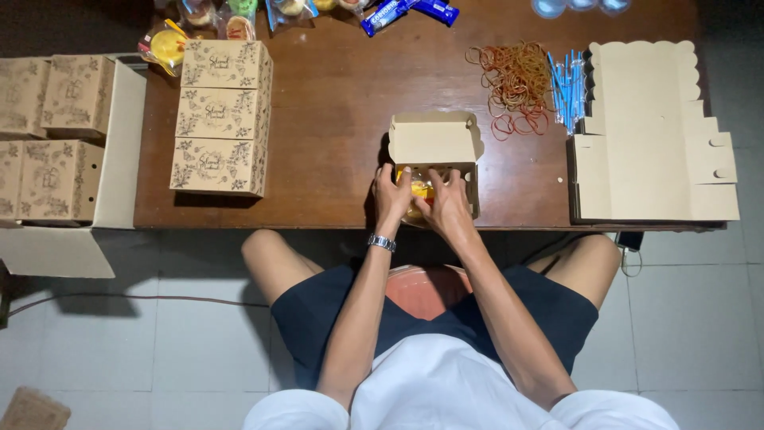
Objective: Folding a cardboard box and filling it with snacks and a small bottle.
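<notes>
A small open cardboard box (435, 140) stands at the near edge of the brown table (334, 119), its lid tipped back. Inside it lies a yellow wrapped snack (419, 189). My left hand (391, 197), with a metal watch on the wrist, and my right hand (449, 205) both reach into the box with fingers pressed on the snack packet. How firmly either hand grips it is hard to tell.
Three closed printed boxes (221, 118) lie in a row at left. A large carton (56, 135) holds more closed boxes. Flat unfolded boxes (649, 135), rubber bands (516, 84), blue straws (567, 87) and wrapped snacks (199, 24) sit along the table.
</notes>
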